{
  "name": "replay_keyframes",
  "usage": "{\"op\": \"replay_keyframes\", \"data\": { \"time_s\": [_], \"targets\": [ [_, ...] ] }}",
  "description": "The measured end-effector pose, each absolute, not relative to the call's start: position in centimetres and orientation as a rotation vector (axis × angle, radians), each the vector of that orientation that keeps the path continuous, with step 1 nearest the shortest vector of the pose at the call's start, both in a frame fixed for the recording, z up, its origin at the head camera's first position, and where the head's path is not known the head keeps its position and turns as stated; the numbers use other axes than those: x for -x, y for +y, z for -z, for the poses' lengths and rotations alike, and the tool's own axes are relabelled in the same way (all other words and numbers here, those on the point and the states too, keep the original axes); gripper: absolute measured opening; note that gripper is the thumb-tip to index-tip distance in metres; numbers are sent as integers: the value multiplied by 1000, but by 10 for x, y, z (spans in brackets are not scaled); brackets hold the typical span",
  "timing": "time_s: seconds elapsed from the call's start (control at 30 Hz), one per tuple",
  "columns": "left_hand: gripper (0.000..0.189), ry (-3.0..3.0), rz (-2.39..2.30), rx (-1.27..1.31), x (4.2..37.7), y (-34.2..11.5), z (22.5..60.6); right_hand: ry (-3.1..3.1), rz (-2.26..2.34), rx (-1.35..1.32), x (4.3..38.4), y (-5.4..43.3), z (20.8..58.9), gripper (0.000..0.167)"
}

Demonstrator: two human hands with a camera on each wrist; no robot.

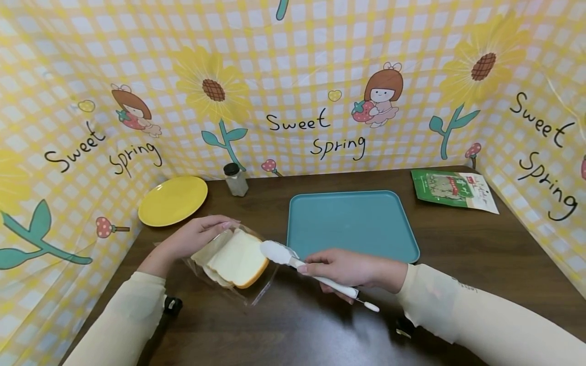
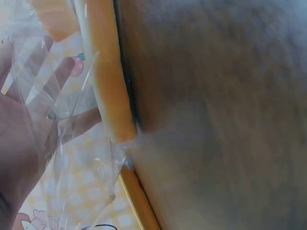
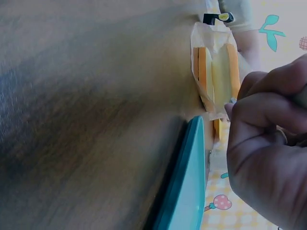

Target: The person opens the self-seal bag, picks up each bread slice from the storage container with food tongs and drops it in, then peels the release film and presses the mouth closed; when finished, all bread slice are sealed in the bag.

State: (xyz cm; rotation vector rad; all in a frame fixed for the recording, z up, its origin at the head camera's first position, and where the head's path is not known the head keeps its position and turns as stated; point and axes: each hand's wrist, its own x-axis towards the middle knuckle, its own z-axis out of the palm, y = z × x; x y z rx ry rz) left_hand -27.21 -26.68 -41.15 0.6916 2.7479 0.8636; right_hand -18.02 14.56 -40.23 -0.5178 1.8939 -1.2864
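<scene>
Sliced white bread [image 1: 238,256] with a brown crust lies in a clear plastic bag [image 1: 256,297], whose mouth faces right. My left hand [image 1: 199,236] is at the bag's far left side. In the left wrist view its fingers look spread and fairly straight against the clear plastic, beside the bread crust [image 2: 106,72]. My right hand [image 1: 341,269] grips white-tipped tongs [image 1: 276,252] by the handle. Their tip overlaps the bread's right edge; I cannot tell whether they touch. In the right wrist view the bread [image 3: 221,76] shows as slices with a gap between them.
A blue tray [image 1: 350,223] lies just beyond my right hand. At the back left are a yellow plate [image 1: 173,202] and a black-capped shaker jar [image 1: 235,180]. A green and white packet [image 1: 450,190] lies back right. Checked cloth [image 1: 293,76] walls the brown table [image 1: 274,335].
</scene>
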Motion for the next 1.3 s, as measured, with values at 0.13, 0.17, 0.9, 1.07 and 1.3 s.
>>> {"op": "replay_keyframes", "data": {
  "time_s": [0.13, 0.17, 0.9, 1.07, 1.3],
  "targets": [
    [32, 2745, -870, -688, 272, -268, 412, 1854, 1307, 471, 183, 147, 402, 52],
    [33, 2746, -870, -690, 272, -268, 412, 1831, 1313, 459, 184, 148, 403, 51],
    [32, 2735, -891, -695, 273, -269, 414, 1763, 1297, 463, 193, 149, 407, 52],
    [33, 2747, -888, -681, 272, -268, 413, 1696, 1381, 466, 189, 147, 406, 53],
    [32, 2751, -907, -686, 274, -268, 415, 1611, 1476, 512, 185, 140, 405, 53]
  ]
}}
